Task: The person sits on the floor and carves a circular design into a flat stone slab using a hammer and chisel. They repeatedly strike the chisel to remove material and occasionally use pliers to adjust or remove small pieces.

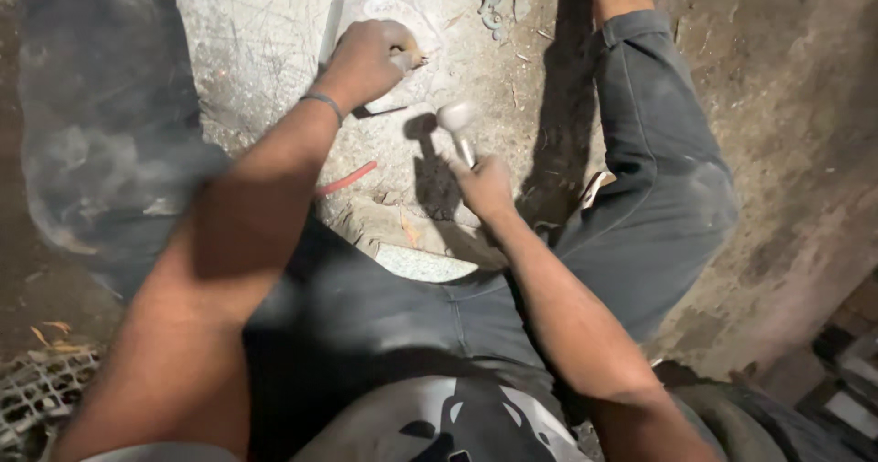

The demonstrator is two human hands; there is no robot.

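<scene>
My left hand [366, 59] grips a chisel [407, 59] on the stone [265, 50]; my right hand [483, 186] grips the hammer [455, 119] beside it. A crooked hit could smash my fingers.

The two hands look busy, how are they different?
The left hand is pressed down on the stone slab, gripping a small tool, while the right hand holds a hammer raised above it. The left wrist wears a band; the right wrist is bare. Both hands are closed.

No packages, labels, signs, screens.
</scene>
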